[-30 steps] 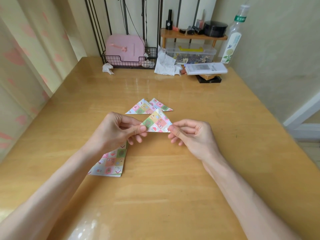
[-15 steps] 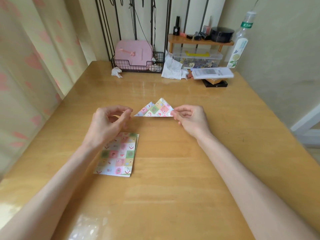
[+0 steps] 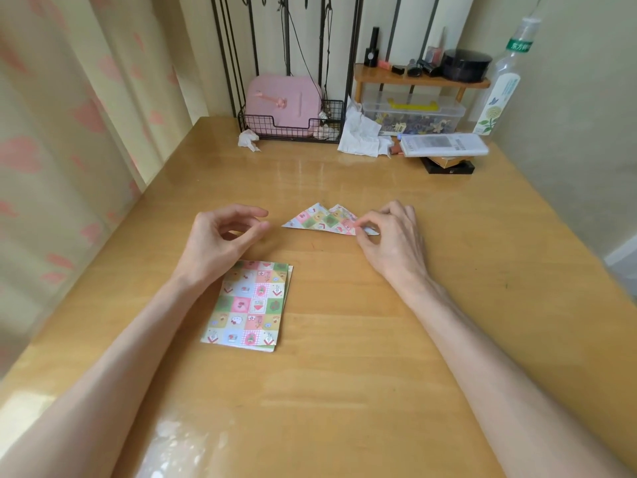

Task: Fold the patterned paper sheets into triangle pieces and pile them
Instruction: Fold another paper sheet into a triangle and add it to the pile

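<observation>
Obscured items: the right corner of the triangle pile (image 3: 322,220), at centre frame on the table (image 3: 344,391), is covered by the fingers of the right hand (image 3: 393,236). Two peaks show along the pile's upper edge, but the number of pieces cannot be counted. The upper-left corner of the sheet stack (image 3: 250,305), lower left of centre, lies under the left wrist. Edges of lower sheets show along the stack's right and bottom sides; how many cannot be told. The bottle (image 3: 499,88) at upper right is cut off by the top of the frame. The contents of the clear box (image 3: 413,113) are too blurred to identify. Both forearms run out of the bottom edge.

Right hand: thumb and forefinger are pressed together on the pile's right end, pinching it; the other fingers are curled.

Left hand (image 3: 220,239): just left of the pile and apart from it. Its fingers are loosely curled, thumb and forefinger separated, and it holds nothing.
</observation>
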